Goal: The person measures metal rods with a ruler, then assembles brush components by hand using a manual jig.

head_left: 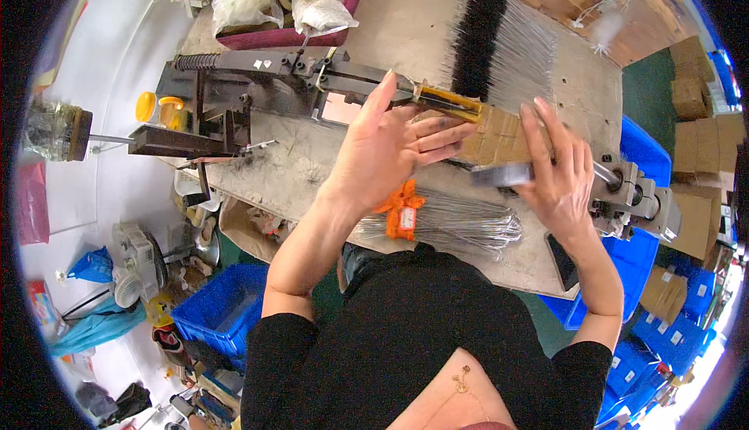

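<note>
My left hand [390,145] rests flat, fingers apart, on the left end of a brown cardboard strip [495,138]. That strip lies across a fan of thin grey wires [519,56] whose far ends carry a black band [476,36]. Fingers spread, my right hand [558,176] presses on the strip's right end, next to a grey metal bar [503,174]. A yellow-edged metal clamp [449,101] runs just beyond my left fingertips. Nearer my body, under my left wrist, lies a bundle of wires tied with an orange band [404,215].
A dark metal machine frame with a spring [234,87] crosses the worn workbench [406,17] at left. A metal shaft block [636,196] sits at right. A red tray with plastic bags [281,9] stands at the back. Blue crates [222,313] and cardboard boxes [694,79] surround the bench.
</note>
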`<act>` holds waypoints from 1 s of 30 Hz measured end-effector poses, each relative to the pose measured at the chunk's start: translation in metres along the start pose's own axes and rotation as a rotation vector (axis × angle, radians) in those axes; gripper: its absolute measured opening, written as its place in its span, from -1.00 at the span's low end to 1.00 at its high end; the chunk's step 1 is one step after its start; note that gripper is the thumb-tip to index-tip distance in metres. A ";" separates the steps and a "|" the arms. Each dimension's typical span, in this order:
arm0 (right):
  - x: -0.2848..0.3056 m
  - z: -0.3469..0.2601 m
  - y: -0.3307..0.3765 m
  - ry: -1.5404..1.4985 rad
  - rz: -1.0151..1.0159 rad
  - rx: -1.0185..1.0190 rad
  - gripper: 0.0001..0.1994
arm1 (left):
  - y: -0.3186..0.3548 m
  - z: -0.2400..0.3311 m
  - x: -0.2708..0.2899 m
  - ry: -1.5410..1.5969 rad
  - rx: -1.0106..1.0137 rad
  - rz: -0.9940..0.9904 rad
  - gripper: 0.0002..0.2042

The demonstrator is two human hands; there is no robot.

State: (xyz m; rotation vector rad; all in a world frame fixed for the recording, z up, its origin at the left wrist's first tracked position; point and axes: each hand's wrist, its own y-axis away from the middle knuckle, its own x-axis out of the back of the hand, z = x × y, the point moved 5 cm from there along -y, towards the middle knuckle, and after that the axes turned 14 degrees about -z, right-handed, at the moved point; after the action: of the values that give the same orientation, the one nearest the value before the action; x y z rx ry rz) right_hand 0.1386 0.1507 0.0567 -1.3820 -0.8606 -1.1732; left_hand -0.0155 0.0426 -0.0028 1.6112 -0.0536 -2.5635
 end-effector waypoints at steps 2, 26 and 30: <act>-0.002 -0.005 0.017 -0.029 0.042 0.059 -0.38 | 0.002 0.001 0.000 -0.040 0.010 0.003 -0.20; -0.097 -0.028 0.177 -0.955 -0.451 -0.595 -0.76 | 0.358 0.134 0.190 -1.100 -0.730 1.640 -0.73; -0.112 -0.023 0.194 -1.121 -0.386 -0.674 -0.82 | 0.345 0.125 0.185 -1.409 -0.709 1.559 -0.68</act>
State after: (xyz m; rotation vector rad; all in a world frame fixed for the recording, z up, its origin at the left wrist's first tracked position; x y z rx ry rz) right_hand 0.2901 0.1098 -0.1040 -2.6073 -1.6401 -0.9363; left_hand -0.1805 -0.3253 -0.0827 -0.6049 -0.2955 -1.4442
